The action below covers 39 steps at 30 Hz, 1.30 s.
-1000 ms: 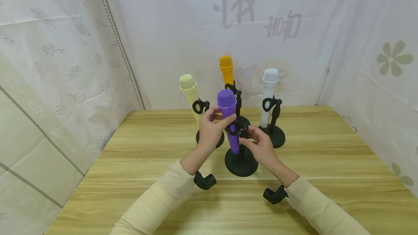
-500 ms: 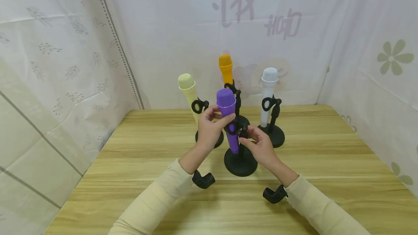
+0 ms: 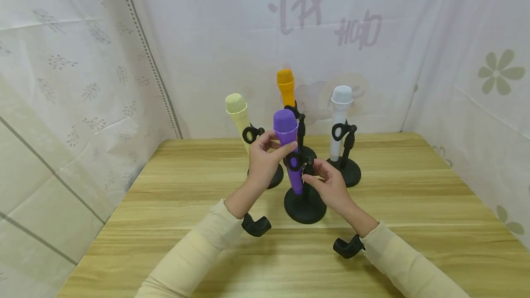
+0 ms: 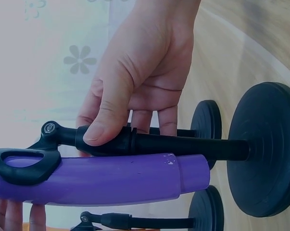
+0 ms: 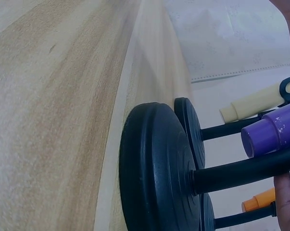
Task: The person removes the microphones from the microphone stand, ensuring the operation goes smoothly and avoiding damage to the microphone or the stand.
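A purple microphone [image 3: 285, 123] leans head-up in the ring clip of a black stand [image 3: 305, 208], which stands on the table. Just below the microphone's head, my left hand [image 3: 263, 160] grips the body, thumb in front and fingers behind. My right hand [image 3: 331, 185] pinches the upper post of that stand, close under the clip joint. In the left wrist view the right hand's thumb [image 4: 106, 115] presses on the post, beside the purple body [image 4: 116, 180]. The right wrist view shows the microphone's lower end [image 5: 267, 134] just off the post, above the round base [image 5: 154, 168].
Behind stand pale yellow [image 3: 237, 105], orange [image 3: 285, 82] and white [image 3: 341, 98] microphones, each in its own black stand. They stand near the back of the wooden table [image 3: 186, 187]. Black wrist-worn pieces [image 3: 256, 226] hang under the wrists. Patterned cloth [image 3: 207, 49] surrounds the table.
The purple microphone's head and my left hand have shifted slightly up and left. The stand and my right hand have stayed nearly still.
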Available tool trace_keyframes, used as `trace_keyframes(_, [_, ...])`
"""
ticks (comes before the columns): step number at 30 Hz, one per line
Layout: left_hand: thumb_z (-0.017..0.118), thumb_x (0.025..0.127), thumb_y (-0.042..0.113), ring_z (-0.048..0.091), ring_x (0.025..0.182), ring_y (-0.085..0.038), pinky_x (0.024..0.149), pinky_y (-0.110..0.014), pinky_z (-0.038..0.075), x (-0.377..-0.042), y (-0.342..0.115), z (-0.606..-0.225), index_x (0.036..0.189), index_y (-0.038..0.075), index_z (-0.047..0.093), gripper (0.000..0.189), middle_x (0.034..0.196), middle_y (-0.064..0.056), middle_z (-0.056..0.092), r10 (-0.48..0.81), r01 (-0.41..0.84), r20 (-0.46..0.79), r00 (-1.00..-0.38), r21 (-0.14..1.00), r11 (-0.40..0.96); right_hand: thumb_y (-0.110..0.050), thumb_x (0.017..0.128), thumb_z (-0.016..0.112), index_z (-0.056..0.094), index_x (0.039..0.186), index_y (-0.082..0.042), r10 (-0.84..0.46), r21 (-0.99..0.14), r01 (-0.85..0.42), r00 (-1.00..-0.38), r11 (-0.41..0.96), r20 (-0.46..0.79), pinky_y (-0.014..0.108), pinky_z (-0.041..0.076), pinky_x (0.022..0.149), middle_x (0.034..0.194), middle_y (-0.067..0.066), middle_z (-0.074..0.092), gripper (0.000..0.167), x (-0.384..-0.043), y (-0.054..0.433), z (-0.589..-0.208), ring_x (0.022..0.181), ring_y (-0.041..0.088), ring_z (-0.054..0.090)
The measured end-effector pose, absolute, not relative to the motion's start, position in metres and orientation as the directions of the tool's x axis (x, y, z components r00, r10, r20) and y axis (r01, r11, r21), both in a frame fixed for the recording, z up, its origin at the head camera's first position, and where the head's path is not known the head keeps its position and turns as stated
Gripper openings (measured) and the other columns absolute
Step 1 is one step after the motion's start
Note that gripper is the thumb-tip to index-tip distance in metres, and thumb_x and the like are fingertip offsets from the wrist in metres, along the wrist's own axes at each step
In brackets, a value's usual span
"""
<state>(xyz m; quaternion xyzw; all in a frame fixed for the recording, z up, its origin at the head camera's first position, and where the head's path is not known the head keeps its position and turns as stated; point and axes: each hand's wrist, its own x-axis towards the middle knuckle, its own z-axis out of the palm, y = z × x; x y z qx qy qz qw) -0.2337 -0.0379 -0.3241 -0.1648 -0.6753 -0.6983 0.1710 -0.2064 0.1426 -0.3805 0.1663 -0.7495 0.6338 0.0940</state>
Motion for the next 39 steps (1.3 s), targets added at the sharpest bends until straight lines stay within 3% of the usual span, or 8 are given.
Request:
trace_keyframes(12, [0.079, 0.080, 0.018, 0.055, 0.080, -0.018, 0.082, -0.036, 0.042, -0.236, -0.040, -0.320, 0.104, 0.002, 0.068, 0.031, 0.093, -0.005, 0.067, -0.015, 0.493, 0.492, -0.870, 0.870, -0.036, -0.011, 0.090, 0.071, 0.059, 0.119, 0.002, -0.119, -0.916, -0.380, -0.923, 0.125, 0.367, 0.025, 0.053, 0.081, 0.103, 0.017, 0.064, 0.033, -0.220, 0.147, -0.403, 0.093, 0.015, 0.062])
trace_keyframes(28, [0.079, 0.081, 0.016, 0.055, 0.080, -0.019, 0.080, -0.036, 0.044, -0.237, -0.042, -0.311, 0.104, 0.003, 0.068, 0.029, 0.092, -0.007, 0.067, 0.011, 0.488, 0.489, -0.872, 0.871, -0.061, -0.003, 0.091, 0.068, 0.059, 0.119, 0.003, -0.144, -0.918, -0.383, -0.919, 0.100, 0.368, 0.026, 0.053, 0.081, 0.106, 0.018, 0.064, 0.031, -0.214, 0.145, -0.391, 0.094, 0.012, 0.062])
trace_keyframes(39, [0.079, 0.082, 0.014, 0.053, 0.079, -0.020, 0.075, -0.031, 0.046, -0.239, -0.042, -0.306, 0.106, 0.000, 0.068, 0.030, 0.091, -0.002, 0.066, 0.034, 0.481, 0.486, -0.873, 0.871, -0.095, -0.009, 0.091, 0.069, 0.059, 0.122, 0.000, -0.135, -0.924, -0.365, -0.927, 0.112, 0.350, 0.027, 0.053, 0.082, 0.107, 0.015, 0.064, 0.034, -0.219, 0.148, -0.401, 0.096, 0.016, 0.062])
